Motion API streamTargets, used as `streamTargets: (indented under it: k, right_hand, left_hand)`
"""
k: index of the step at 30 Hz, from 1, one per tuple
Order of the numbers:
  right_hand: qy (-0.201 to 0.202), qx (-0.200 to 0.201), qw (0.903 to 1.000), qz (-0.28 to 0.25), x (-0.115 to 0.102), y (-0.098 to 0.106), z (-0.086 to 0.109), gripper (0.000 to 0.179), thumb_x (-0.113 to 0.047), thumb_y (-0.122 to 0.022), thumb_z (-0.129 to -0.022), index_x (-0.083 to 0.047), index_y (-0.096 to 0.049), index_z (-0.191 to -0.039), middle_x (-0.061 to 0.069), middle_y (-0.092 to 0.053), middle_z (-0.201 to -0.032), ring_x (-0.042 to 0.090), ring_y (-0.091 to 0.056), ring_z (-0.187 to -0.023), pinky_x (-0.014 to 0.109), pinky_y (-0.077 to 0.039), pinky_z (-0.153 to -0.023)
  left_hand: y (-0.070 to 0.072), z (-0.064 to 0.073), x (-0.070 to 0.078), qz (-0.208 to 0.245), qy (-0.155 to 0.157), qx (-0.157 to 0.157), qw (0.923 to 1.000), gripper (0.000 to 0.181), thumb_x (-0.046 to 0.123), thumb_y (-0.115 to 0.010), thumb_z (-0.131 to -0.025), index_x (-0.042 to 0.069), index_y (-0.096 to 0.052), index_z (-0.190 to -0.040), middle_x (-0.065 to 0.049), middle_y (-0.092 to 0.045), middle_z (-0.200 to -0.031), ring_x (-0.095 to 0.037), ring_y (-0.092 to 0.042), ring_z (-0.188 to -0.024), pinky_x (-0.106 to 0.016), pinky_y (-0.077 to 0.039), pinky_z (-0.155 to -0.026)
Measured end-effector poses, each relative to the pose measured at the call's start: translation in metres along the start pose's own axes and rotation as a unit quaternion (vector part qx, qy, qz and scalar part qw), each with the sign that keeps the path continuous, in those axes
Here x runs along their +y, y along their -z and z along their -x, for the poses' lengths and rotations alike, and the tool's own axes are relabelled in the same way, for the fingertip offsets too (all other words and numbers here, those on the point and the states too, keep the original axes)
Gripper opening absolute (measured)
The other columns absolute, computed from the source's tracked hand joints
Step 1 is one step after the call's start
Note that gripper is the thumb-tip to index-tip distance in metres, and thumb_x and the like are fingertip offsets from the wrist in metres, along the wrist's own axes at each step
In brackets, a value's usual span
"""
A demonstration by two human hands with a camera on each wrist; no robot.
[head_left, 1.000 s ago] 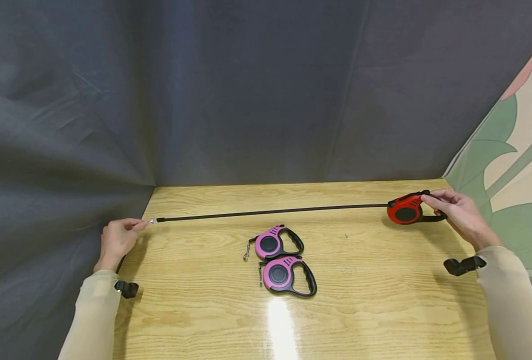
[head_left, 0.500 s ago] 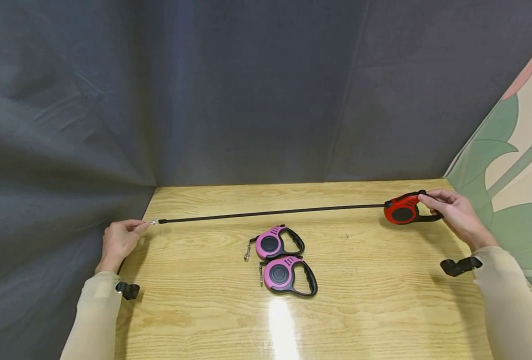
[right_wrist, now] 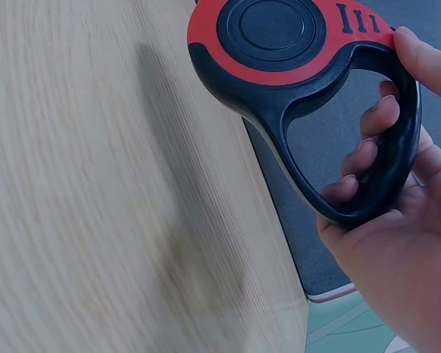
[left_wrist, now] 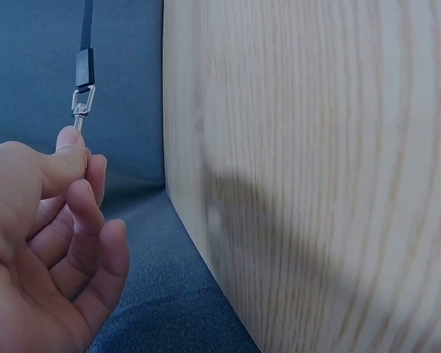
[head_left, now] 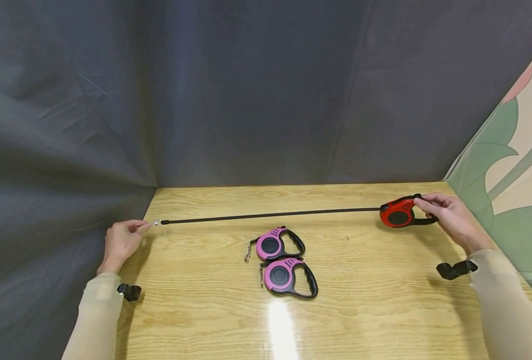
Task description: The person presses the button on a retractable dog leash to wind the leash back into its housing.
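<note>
My right hand grips the black handle of a red retractable dog leash at the right of the head view. In the right wrist view its fingers curl through the handle loop. A black leash strap runs taut from the case across to the left. At its far end is a silver snap hook, pinched between thumb and fingers of my left hand. Part of the hook is hidden by the fingertips. Two pink retractable leashes lie on the table below the strap, their cases against each other.
The wooden table meets a dark grey cloth at the back and left. A floral-patterned panel borders it on the right. Small metal clips hang from the pink leashes' cords on their left side.
My right hand has moved left with the red leash, and my left hand slightly right with the hook. The stretch of strap between them is shorter. The pink leashes stay put.
</note>
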State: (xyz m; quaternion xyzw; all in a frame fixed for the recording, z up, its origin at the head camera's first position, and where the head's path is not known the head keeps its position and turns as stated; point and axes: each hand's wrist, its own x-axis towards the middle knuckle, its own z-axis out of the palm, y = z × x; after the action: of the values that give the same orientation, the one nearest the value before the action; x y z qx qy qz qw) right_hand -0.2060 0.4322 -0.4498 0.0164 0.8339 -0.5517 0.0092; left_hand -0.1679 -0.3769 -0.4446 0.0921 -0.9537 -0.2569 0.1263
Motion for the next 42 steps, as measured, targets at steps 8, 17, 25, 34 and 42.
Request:
streamTargets:
  k: [8,17,25,34,42]
  right_hand:
    - [-0.002,0.007,0.9999,0.008,-0.001,-0.005,-0.002,0.008,-0.028,-0.067,-0.107,-0.033,-0.073,-0.102,-0.023,-0.064,-0.085,0.004,-0.051,-0.083,0.027,-0.036,-0.073]
    - [0.003,-0.014,0.9993,-0.034,-0.006,-0.012,-0.003,0.012,-0.024,-0.065,-0.108,-0.034,-0.069,-0.103,-0.023,-0.061,-0.085,0.004,-0.051,-0.079,0.029,-0.034,-0.065]
    - [-0.003,-0.014,0.9993,-0.033,-0.01,-0.018,-0.004,0.01,-0.026,-0.067,-0.107,-0.035,-0.069,-0.102,-0.022,-0.061,-0.083,0.006,-0.05,-0.077,0.033,-0.03,-0.06]
    - [0.002,-0.009,0.9999,-0.004,-0.013,-0.025,-0.009,0.005,-0.029,-0.068,-0.106,-0.032,-0.072,-0.107,-0.028,-0.064,-0.092,0.003,-0.055,-0.087,0.023,-0.042,-0.076]
    - [0.009,-0.011,0.9999,0.008,-0.017,-0.03,-0.011,0.003,-0.031,-0.068,-0.106,-0.031,-0.07,-0.109,-0.03,-0.064,-0.094,-0.001,-0.057,-0.087,0.019,-0.044,-0.079]
  left_hand:
    - [-0.003,0.0,0.0,0.006,-0.009,0.005,0.9999,0.034,0.027,-0.074,-0.103,-0.004,-0.079,-0.117,-0.025,-0.08,-0.106,-0.046,-0.074,-0.098,-0.06,-0.053,-0.089]
    - [-0.004,0.0,0.001,0.01,-0.012,0.004,0.9999,0.032,0.027,-0.075,-0.102,-0.002,-0.08,-0.113,-0.024,-0.08,-0.103,-0.044,-0.074,-0.094,-0.056,-0.053,-0.085]
    - [-0.004,-0.002,0.003,0.004,-0.016,0.005,0.9998,0.031,0.029,-0.074,-0.102,0.0,-0.082,-0.11,-0.022,-0.08,-0.099,-0.032,-0.072,-0.083,-0.042,-0.051,-0.076]
    - [-0.005,-0.003,0.005,0.004,-0.009,-0.002,0.9999,0.031,0.029,-0.075,-0.102,0.0,-0.081,-0.112,-0.021,-0.081,-0.102,-0.028,-0.072,-0.082,-0.037,-0.049,-0.074]
    - [-0.008,-0.005,0.008,0.011,-0.009,-0.012,0.9998,0.032,0.03,-0.074,-0.103,0.0,-0.081,-0.112,-0.021,-0.081,-0.101,-0.017,-0.063,-0.07,-0.032,-0.045,-0.067]
